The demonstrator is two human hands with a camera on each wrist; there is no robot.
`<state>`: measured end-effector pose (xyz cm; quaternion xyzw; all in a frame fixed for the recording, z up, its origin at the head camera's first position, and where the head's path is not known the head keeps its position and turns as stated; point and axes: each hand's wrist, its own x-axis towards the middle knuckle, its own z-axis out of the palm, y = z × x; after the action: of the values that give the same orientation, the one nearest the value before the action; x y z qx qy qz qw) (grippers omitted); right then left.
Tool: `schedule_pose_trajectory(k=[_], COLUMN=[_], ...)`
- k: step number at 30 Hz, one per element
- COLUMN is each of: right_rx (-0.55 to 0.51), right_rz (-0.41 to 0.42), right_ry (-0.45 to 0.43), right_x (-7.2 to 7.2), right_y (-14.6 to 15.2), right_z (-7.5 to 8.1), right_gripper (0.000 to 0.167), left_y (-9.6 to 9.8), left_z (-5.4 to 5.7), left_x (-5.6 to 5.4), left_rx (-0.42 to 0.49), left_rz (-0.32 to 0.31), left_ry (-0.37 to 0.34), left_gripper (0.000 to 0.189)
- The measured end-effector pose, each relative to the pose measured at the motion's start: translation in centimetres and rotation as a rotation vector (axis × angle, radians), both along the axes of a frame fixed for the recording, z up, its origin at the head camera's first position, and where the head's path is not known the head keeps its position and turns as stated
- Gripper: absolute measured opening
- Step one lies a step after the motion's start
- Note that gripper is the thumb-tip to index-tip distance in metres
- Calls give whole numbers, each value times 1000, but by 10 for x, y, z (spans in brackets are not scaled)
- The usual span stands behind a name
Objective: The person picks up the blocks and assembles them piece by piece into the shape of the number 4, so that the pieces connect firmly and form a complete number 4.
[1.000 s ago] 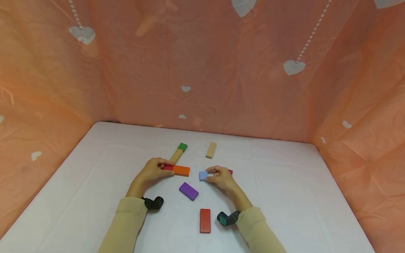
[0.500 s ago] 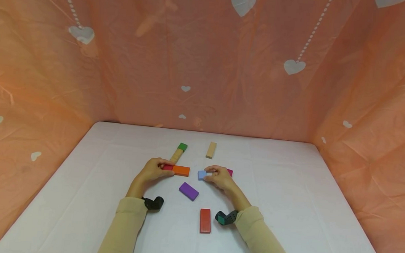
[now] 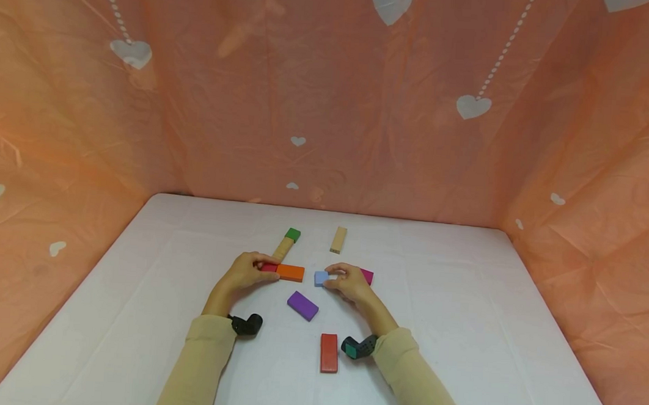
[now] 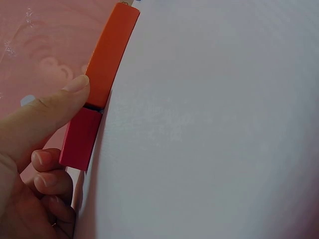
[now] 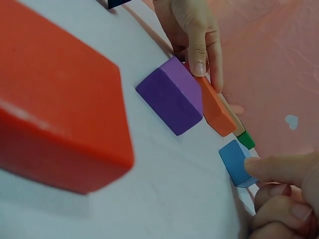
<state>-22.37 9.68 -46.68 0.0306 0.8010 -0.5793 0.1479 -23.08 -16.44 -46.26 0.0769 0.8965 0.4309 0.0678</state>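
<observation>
In the head view my left hand (image 3: 249, 269) grips a crimson block (image 3: 269, 267) and the orange block (image 3: 290, 273) where their ends meet. The thumb (image 4: 76, 85) lies along the orange block in the left wrist view, with curled fingers by the crimson one. A light blue block (image 3: 320, 279) is pinched between thumb and forefinger of my right hand (image 3: 350, 282), a short gap to the right of the orange block. Behind the crimson block a plain wooden block (image 3: 283, 249) runs back to a green block (image 3: 293, 234).
A purple block (image 3: 302, 306) lies in front of the orange one, and a red block (image 3: 329, 353) nearer the person. Another plain wooden block (image 3: 338, 240) lies at the back. A magenta block (image 3: 367, 277) shows partly behind the right hand. Orange curtains surround the white table (image 3: 450, 331).
My right hand has slid slightly left with the light blue block, narrowing the gap to the orange block. More of the magenta block's left part is covered. The left hand has stayed in place.
</observation>
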Motion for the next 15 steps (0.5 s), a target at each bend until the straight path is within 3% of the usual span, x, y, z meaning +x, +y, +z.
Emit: schedule_pose_trajectory(k=[15], right_rx=[14], right_rz=[-4], right_ry=[-12], right_x=[-1], right_y=[-4], right_z=[2], right_gripper=[33], left_y=[0], left_z=[-1], left_x=[0], left_rx=[13], left_rz=[7], left_ry=[-3], left_gripper=[35])
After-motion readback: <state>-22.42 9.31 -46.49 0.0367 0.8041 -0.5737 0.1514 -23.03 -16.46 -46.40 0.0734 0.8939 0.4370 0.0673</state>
